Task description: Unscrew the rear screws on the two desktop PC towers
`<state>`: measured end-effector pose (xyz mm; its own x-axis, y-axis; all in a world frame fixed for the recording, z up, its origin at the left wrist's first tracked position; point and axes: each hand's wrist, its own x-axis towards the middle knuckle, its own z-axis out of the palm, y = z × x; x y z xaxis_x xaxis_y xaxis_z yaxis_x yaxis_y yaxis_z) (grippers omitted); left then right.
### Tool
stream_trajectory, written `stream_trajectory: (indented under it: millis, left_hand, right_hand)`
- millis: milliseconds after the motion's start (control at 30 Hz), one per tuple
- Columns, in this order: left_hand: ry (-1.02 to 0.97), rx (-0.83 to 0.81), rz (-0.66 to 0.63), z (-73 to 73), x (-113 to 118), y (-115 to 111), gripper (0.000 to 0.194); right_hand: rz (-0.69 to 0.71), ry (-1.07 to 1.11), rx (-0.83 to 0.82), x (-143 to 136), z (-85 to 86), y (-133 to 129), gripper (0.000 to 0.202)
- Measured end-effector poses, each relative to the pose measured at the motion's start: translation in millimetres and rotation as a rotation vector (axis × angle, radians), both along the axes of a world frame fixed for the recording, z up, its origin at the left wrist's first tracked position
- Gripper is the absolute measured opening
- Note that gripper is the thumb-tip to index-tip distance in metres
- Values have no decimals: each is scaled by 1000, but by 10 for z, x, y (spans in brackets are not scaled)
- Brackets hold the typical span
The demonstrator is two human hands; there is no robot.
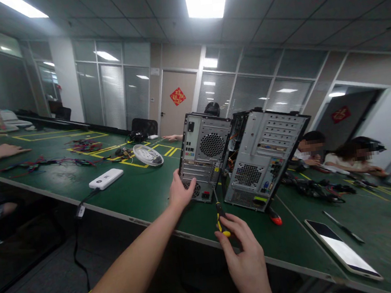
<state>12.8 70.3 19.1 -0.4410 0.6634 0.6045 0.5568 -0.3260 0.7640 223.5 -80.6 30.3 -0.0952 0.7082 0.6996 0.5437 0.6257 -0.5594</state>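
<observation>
A desktop computer case point(189, 140) stands upright with its rear panel, vents and ports facing me. My left hand point(182, 191) grips its lower left edge, the thumb lying across the rear panel and the fingers hidden behind the side. My right hand point(244, 250) is closed around the yellow and black handle of a screwdriver point(220, 215). The screwdriver's shaft points up at the lower right edge of that case; whether its tip sits on a screw, I cannot tell. Close on the right is a second computer case point(265, 147), leaning slightly.
A red-tipped tool handle point(275, 217) pokes out by the second case. Rightward lie a phone point(343, 249), a thin metal tool point(344, 228) and black cables point(314, 186). On the left are a white power bank point(106, 179), a round white grille point(147, 155) and wires point(51, 163). Other people sit around the table.
</observation>
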Motion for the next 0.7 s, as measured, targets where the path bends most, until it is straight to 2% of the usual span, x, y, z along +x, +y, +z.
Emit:
stream_trajectory:
  millis: [567,633,700]
  left_hand:
    - [-13,14,-13,11,7,-13,67]
    - [10,44,7,15,11,-14,70]
    - [70,120,83,26,12,-30,74]
  right_hand:
    - [87,-61,-66,-59,-55,-23,26]
    - [90,-61,-56,-65,-56,-23,25]
    - [86,-60,-46,-65,-50,-21,25]
